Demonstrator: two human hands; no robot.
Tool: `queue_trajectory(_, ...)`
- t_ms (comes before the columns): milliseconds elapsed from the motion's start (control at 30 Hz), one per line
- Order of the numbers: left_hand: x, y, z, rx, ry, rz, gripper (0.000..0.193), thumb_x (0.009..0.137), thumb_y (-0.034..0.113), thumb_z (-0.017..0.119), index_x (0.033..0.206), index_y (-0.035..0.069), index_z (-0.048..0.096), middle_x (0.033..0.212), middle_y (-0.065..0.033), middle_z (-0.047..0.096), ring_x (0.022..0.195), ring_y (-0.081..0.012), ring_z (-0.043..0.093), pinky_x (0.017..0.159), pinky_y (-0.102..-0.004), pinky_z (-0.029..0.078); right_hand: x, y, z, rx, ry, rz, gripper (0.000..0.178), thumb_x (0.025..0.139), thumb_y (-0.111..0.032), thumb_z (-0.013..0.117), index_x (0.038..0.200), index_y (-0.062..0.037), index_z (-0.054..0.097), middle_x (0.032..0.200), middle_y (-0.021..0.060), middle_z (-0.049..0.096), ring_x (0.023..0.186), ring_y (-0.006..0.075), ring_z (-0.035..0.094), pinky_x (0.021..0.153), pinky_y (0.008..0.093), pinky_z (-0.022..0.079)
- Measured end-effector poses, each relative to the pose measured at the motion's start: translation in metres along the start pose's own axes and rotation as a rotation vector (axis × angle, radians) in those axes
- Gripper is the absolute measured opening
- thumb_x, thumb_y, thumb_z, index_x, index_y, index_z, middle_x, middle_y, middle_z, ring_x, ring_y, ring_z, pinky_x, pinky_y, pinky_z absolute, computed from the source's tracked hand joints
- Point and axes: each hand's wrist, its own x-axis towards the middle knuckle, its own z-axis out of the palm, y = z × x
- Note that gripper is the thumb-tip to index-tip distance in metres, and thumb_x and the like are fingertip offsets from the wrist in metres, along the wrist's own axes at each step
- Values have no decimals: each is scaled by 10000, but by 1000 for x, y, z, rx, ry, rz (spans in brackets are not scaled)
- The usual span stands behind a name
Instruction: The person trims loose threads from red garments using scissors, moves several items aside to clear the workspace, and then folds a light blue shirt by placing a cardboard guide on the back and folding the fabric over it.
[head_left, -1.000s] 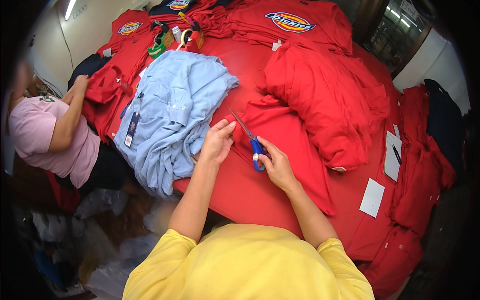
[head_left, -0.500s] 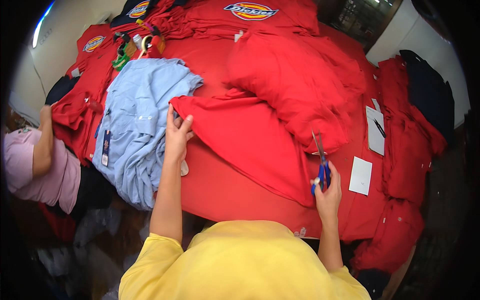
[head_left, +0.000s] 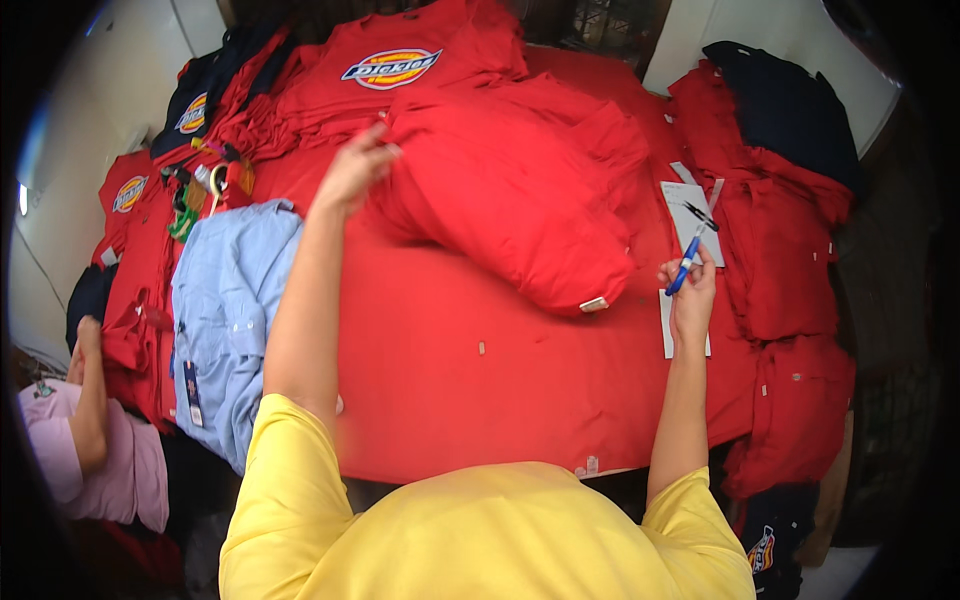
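Gripping the scissors [head_left: 682,278] by their blue handles in my right hand [head_left: 693,295], I have them at the right of the red tabletop [head_left: 520,410], blades pointing up and away from me over the near part of a white sheet [head_left: 678,195]. A black tool [head_left: 700,213] lies on that sheet, near the blades. A second sheet [head_left: 667,335] is partly hidden under my right hand and wrist. My left hand [head_left: 355,175] is blurred, its fingers spread and grasping nothing that I can see, at the far left edge of the red pile [head_left: 520,190]; I cannot tell whether it touches the cloth. The pile lies rumpled across the middle, a white tag [head_left: 594,304] at its near right end. Nearer me sits a small pale scrap [head_left: 481,348]. To the left is the blue shirt [head_left: 225,290] with its dark tag [head_left: 191,385]. Farther back lie red shirts [head_left: 390,68] with an emblem. On the right, navy cloth [head_left: 790,120] tops a red stack [head_left: 785,240]. At far left is a co-worker [head_left: 100,455] in pink
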Motion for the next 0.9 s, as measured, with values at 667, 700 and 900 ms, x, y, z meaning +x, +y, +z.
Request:
queue_trajectory(667, -128, -106, 152, 463, 102, 232, 554, 818, 304, 730, 1247, 33, 508, 1161, -174, 502, 1085, -306, 511, 968, -424, 393, 147, 14, 172, -899, -584, -38, 767, 846, -571, 596, 1317, 29, 514, 1392, 221, 475, 1268, 311, 484, 1049, 363, 376)
queue_trajectory(700, -136, -112, 159, 394, 78, 208, 619, 825, 314, 725, 1312, 36, 463, 1164, -178, 509, 1109, -303, 515, 996, -425, 389, 156, 22, 182, -863, -619, 39, 768, 842, -546, 603, 1334, 33, 493, 1404, 221, 463, 1279, 314, 474, 1055, 362, 372)
queue_trajectory(900, -137, -140, 141, 61, -150, 38, 815, 889, 391, 642, 1490, 39, 219, 1461, -207, 338, 1330, -303, 392, 1119, -417, 292, 134, -29, 221, -912, -932, -57, 682, 808, -296, 606, 1368, 53, 433, 1404, 261, 445, 1293, 349, 458, 1064, 360, 377)
